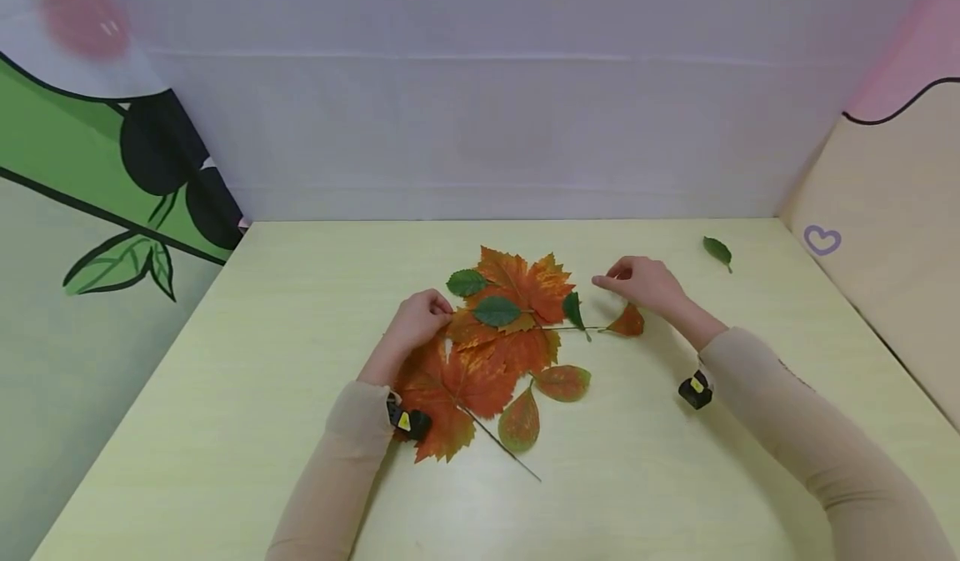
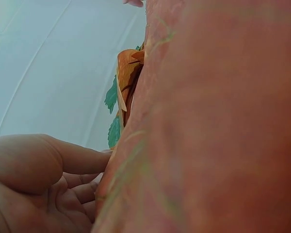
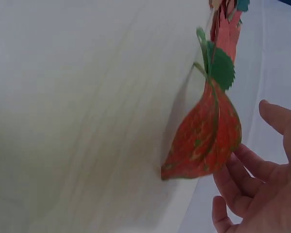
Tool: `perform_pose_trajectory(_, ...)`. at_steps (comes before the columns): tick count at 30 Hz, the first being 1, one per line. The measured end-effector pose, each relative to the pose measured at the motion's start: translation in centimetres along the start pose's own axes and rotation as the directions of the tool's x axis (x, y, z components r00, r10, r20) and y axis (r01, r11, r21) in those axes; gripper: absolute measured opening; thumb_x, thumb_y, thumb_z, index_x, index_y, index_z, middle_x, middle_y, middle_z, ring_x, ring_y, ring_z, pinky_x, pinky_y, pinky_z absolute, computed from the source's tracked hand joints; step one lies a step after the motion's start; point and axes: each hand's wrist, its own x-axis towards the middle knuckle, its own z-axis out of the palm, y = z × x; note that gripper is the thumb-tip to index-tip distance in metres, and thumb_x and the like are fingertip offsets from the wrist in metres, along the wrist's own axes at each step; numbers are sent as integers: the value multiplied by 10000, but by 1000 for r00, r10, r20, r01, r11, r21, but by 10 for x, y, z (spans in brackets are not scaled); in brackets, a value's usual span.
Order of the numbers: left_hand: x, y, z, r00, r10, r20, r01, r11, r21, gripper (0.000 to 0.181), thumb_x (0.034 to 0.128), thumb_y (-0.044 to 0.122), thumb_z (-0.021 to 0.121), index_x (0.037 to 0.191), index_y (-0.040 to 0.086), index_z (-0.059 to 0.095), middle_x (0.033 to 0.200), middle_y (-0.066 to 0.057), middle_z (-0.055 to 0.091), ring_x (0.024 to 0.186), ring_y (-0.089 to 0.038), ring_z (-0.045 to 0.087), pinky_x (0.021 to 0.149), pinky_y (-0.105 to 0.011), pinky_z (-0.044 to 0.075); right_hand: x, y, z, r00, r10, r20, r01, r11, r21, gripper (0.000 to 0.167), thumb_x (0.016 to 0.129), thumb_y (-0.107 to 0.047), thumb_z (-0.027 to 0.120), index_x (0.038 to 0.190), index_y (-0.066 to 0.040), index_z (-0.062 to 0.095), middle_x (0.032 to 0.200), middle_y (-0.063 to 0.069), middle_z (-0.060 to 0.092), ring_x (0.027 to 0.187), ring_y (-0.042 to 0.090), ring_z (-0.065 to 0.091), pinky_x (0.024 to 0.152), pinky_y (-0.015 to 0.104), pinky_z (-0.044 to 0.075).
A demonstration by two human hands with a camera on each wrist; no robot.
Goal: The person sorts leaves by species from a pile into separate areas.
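My left hand [image 1: 422,321] bends its fingers and thumb at the left edge of a pile of orange maple leaves [image 1: 487,382], pinching a leaf there. In the left wrist view, a blurred orange leaf [image 2: 208,121] hides the tips of the thumb and fingers. Green leaves [image 1: 497,311] lie on the pile. My right hand [image 1: 648,284] hovers right of the pile with thumb and fingers apart, holding nothing. Just below it is a small red-orange leaf [image 1: 627,321], which the right wrist view shows close to the fingers. A green leaf [image 1: 573,310] stands at the pile's right edge.
Two green-and-orange leaves [image 1: 519,421] lie in front of the pile, beside a thin stem [image 1: 510,453]. A single green leaf [image 1: 717,251] rests at the back right of the pale table [image 1: 247,394]. A plain cloth wall [image 1: 480,127] rises behind.
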Motion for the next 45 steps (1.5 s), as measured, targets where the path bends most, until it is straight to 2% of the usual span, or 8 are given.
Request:
perform_pose_trajectory(5,-3,-1,-1,1000,3,3,-3,1000,1,101,866,87,562,937,21,592,848,-107,595,759,-213,535,707,-324,430,-10,-19,19,998,-15,55,17,999,-33,571,785,-555,589,1039,-44,606,972,123,631,846,251,572,709,358,444)
perform_pose_trajectory(12,-8,-1,-2,1000,-1,16,1,1000,-5,98,869,95,564,933,25,592,840,-100,591,752,-205,526,692,-308,420,-20,-33,35,996,-21,89,30,994,-102,522,730,-556,648,941,-81,606,884,58,644,735,190,573,600,302,424)
perform_pose_trajectory(20,-14,-4,-5,1000,0,21,0,1000,-12,91,863,85,569,926,24,593,830,-100,591,747,-206,528,691,-309,420,-24,-41,43,995,-14,101,25,994,-103,407,761,-404,686,932,-45,600,867,77,636,718,202,562,600,308,427)
perform_pose_trajectory(31,-16,-8,-6,999,15,29,-15,1000,-12,87,862,91,574,923,32,592,828,-95,593,746,-204,528,692,-307,418,-27,-44,43,991,75,110,-71,997,-42,357,763,-339,704,955,-53,608,930,105,643,782,230,572,608,326,438)
perform_pose_trajectory(38,-19,-9,-8,999,26,33,-25,1000,-8,86,863,93,574,920,32,594,827,-94,595,748,-202,531,692,-306,418,-28,-48,40,990,93,102,-87,995,-56,360,763,-294,712,986,-26,624,956,123,638,799,247,572,585,321,440)
perform_pose_trajectory(45,-22,-10,-10,999,38,37,-38,999,1,85,860,88,575,920,32,597,824,-93,596,747,-202,530,688,-303,417,-32,-56,24,995,86,56,-84,996,-35,371,787,-238,692,1046,16,615,1021,158,624,883,280,558,679,358,454)
